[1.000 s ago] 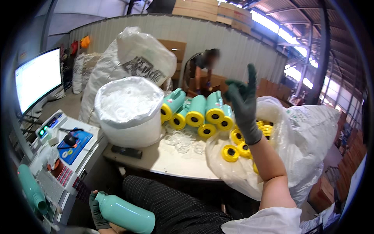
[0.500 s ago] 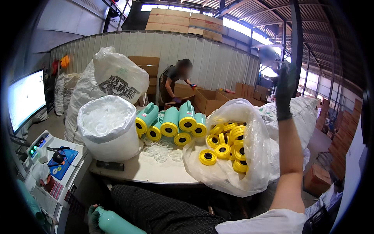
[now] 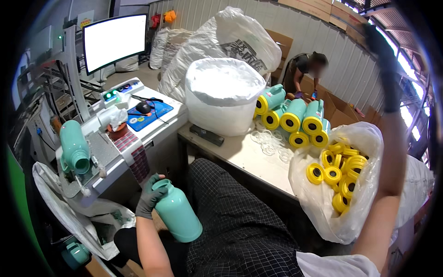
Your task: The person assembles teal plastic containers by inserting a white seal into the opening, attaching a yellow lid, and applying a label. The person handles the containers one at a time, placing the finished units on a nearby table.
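My left hand [image 3: 150, 197], in a grey glove, grips a turquoise bottle [image 3: 179, 214] by its open neck, just above my lap. My right hand [image 3: 382, 57], in a dark glove, is raised high at the upper right; its fingers are too dark and blurred to make out. Below that forearm, a clear plastic bag [image 3: 309, 210] holds several yellow lids [image 3: 354, 165] with black centres. Turquoise bottles with yellow ends [image 3: 291, 115] lie piled on the table, next to loose clear rings [image 3: 270, 143]. Another open turquoise bottle [image 3: 74, 144] lies on the machine at left.
A white sack [image 3: 221, 113] of clear pieces stands on the table [image 3: 237, 154] beside a dark block [image 3: 206, 135]. At left are a monitor [image 3: 115, 41], a mouse [image 3: 143, 107] on a blue mat and a white cabinet. Behind the table, a person [image 3: 300, 74] bends over cardboard boxes.
The view has swung left and down, bringing the machine and my lap into sight. My left hand and its bottle now show more fully; my right arm stays raised.
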Demonstrator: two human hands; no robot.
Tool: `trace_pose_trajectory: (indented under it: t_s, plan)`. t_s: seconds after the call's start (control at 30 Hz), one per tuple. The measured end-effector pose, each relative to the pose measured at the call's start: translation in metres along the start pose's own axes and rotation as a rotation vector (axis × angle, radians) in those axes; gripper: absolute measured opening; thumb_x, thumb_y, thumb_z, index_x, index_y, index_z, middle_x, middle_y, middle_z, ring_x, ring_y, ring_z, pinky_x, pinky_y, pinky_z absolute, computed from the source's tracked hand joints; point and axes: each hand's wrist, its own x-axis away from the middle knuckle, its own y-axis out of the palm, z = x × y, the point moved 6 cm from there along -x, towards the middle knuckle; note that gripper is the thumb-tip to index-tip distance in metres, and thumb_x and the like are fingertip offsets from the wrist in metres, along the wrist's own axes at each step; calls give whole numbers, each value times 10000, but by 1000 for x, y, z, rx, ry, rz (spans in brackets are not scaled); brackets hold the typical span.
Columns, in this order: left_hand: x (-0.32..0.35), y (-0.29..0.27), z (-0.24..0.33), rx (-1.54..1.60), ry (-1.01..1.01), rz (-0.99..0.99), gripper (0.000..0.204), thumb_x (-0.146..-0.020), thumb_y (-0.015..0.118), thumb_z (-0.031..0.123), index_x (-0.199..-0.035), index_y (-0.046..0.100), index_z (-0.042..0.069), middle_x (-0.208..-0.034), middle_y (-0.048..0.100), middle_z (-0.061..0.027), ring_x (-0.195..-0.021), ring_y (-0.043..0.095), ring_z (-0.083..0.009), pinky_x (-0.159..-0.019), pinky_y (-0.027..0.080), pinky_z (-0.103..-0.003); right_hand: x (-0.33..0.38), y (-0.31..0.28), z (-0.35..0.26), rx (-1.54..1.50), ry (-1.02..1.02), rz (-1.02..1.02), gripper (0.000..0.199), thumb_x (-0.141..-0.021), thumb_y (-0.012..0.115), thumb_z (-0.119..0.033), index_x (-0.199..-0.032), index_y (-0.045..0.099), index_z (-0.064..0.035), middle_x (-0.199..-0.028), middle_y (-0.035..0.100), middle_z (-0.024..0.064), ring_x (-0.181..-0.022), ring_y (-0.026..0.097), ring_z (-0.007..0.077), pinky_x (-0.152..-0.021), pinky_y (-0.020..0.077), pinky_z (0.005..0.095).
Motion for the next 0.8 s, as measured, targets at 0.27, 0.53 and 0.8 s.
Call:
trace_pose_trajectory:
  t_s: [0.27,0.53,0.8]
  plan:
    - [54,-11,32,-238,13,135,650,-669,845,3,-1277,618,34,-1156,719,-74,-1065,698,-197,-955,569,-358,164,364,-153,-330,-34,-566,220,-911,749,-187,-1124,772,-140,-1081,722,112,-919,734,258,-862,573,381]
    - [85,75,98,-446,82,226,755,-549,971,133,-1212,632,9,-1135,724,-108,-1061,705,-213,-956,573,-371,157,471,-172,18,-57,-650,551,-856,704,-624,-816,799,-83,-938,726,138,-924,689,330,-894,519,427]
    - [70,129,76,-1037,155,111,701,-566,956,229,-1166,653,29,-1125,651,-111,-1033,668,-248,-916,555,-384,149,447,-152,-331,145,-839,333,-925,677,-403,-1050,807,-124,-980,774,163,-950,743,328,-907,557,445]
